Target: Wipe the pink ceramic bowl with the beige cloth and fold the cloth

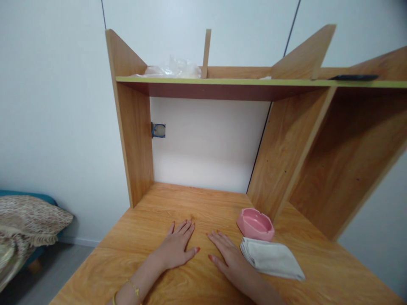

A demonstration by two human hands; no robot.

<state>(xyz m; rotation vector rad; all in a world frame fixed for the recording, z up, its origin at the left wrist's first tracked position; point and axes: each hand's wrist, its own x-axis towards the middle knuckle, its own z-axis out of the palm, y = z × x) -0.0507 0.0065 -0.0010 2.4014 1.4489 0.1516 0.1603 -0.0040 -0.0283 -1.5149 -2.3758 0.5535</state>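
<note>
on the wooden desk (127,254), the left hand (178,248) is laid with fingers slightly spread, the right hand (233,262) with fingers nearly together; just beside it, folded cloth (273,258) and pink ashtray (255,224) are placed.

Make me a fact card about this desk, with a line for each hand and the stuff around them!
Left hand: palm down on the wooden desk, holding nothing
Left wrist: gold bracelet
Right hand: palm down, holding nothing, nearest the folded cloth
Pink ashtray: just behind the folded cloth
Shelf: crumpled plastic bag at its left end
</note>
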